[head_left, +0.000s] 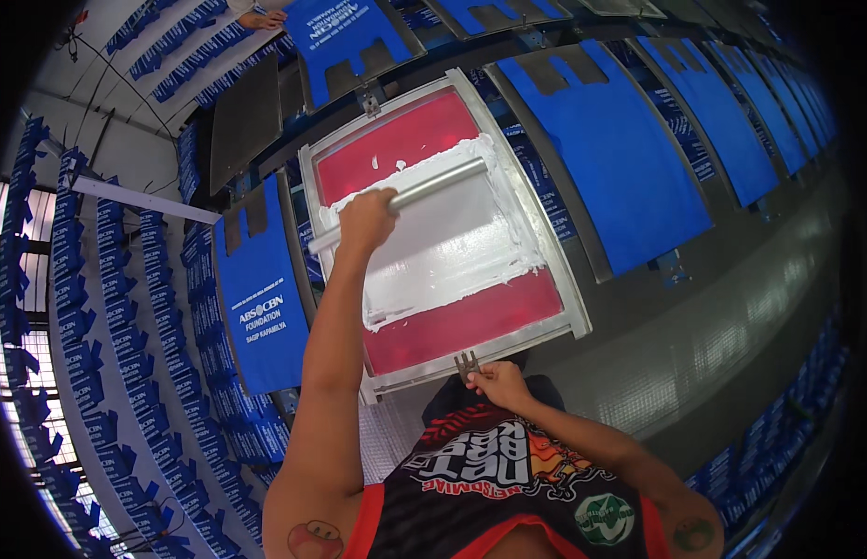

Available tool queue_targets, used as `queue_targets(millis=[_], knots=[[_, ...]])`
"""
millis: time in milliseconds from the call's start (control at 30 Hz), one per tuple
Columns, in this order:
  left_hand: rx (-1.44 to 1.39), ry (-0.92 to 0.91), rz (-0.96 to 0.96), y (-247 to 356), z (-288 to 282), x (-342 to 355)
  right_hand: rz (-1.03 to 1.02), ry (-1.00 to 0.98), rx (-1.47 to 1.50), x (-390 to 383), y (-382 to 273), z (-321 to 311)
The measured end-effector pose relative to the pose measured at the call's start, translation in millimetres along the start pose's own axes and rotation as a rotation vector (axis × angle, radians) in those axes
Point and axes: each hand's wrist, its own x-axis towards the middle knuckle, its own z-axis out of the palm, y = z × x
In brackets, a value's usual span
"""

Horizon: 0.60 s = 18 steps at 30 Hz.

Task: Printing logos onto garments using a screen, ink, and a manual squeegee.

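My left hand (366, 220) is closed round the silver bar of a squeegee (443, 181), which lies slantwise across the far part of a screen printing frame (561, 270). White ink (433, 252) covers the middle of the mesh, with thick ridges along its edges. Red stencil (471, 321) borders the ink on the near and far sides. At the frame's near edge, my right hand (498, 383) pinches a small grey pronged metal piece (466, 365); whether it is fixed to the frame, I cannot tell.
Boards carrying blue bag-shaped fabric pieces (620, 158) line up to the right, with another printed blue piece (264, 289) at the left. Printed blue pieces hang in rows (116, 307) along the left. Another person's hand (263, 20) touches a blue piece at the far end.
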Motion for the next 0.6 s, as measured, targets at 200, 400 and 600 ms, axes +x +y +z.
queue_targets(millis=[200,400,600], knots=[[-0.123,0.462,0.223,2,111,-50,0.122,-0.022,-0.069,-3,-22,-9],[-0.147,-0.157,-0.273,-6,-19,-50,0.276,-0.233,-0.799,-5,-109,-56],[-1.343,-0.143,-0.670,-145,18,-83,-0.131,0.685,-0.756,45,-96,-186]])
